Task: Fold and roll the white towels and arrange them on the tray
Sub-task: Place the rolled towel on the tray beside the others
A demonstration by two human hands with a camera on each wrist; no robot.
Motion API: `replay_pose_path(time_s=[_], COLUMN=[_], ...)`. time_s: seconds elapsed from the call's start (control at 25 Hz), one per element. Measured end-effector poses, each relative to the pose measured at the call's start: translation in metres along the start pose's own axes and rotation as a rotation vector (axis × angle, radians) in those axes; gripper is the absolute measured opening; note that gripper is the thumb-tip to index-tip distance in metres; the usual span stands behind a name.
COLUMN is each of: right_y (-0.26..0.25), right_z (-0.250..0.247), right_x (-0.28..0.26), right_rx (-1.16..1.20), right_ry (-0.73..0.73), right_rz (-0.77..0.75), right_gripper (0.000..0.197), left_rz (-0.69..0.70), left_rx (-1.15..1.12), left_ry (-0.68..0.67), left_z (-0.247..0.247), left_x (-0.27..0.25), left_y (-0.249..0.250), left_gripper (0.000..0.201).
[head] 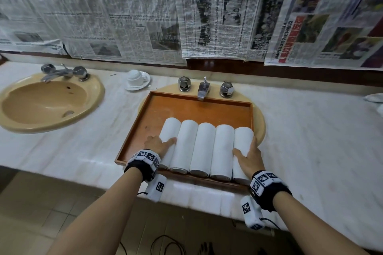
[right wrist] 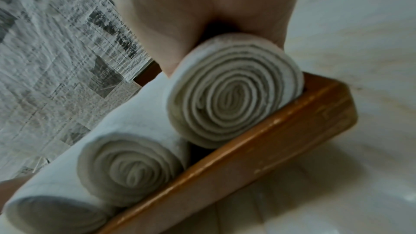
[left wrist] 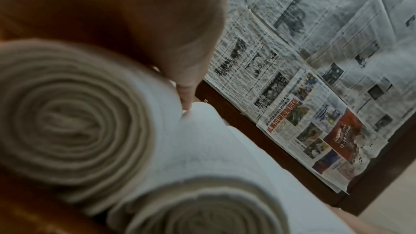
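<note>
Several rolled white towels lie side by side in the near half of the wooden tray (head: 132, 130). My left hand (head: 160, 144) holds the leftmost roll (head: 171, 128), thumb on top in the groove beside the second roll, fingers down its left side. In the left wrist view the thumb (left wrist: 184, 95) presses between that roll (left wrist: 74, 113) and its neighbour (left wrist: 202, 207). My right hand (head: 246, 155) wraps over the rightmost roll (head: 243, 136), which lies against the tray's right wall. In the right wrist view the hand (right wrist: 202, 6) straddles that roll's spiral end (right wrist: 234, 92) above the tray rim (right wrist: 247, 157).
The tray sits over a basin under a tap (head: 204, 89) with two knobs. A second tan sink (head: 47, 101) is at the left. An upturned cup on a saucer (head: 136, 77) stands between them. Newspaper covers the wall. The tray's far half is bare wood.
</note>
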State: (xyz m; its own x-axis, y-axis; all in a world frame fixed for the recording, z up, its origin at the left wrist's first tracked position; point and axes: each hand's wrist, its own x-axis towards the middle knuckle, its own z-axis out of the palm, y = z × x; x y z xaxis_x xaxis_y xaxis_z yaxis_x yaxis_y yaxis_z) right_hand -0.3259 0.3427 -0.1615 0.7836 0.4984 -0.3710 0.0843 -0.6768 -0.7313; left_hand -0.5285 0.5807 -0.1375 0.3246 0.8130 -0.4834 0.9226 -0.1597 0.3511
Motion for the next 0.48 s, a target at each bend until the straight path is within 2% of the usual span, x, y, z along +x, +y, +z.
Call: replay_pose_path(time_s=[0.36,0.4,0.48], right_y=[-0.006,-0.009,-0.014], right_z=[-0.006,-0.008,-0.019], right_x=[0.0,0.001,0.007], right_rx=[-0.016,-0.022,-0.017], right_ry=[-0.051,-0.08,-0.124], right_rz=[0.03,0.045,0.079], right_gripper=[0.087,0.084,0.076], left_rz=[-0.037,-0.049,-0.036], left_rx=[-0.122,-0.13,-0.159], left_ry=[0.045,0.08,0.249], left_z=[0.004,0.003,0.002], left_x=[-0.011,-0.016,-0.031], left_y=[0.001,0.004,0.018], left_gripper=[0.075,0.074,0.068])
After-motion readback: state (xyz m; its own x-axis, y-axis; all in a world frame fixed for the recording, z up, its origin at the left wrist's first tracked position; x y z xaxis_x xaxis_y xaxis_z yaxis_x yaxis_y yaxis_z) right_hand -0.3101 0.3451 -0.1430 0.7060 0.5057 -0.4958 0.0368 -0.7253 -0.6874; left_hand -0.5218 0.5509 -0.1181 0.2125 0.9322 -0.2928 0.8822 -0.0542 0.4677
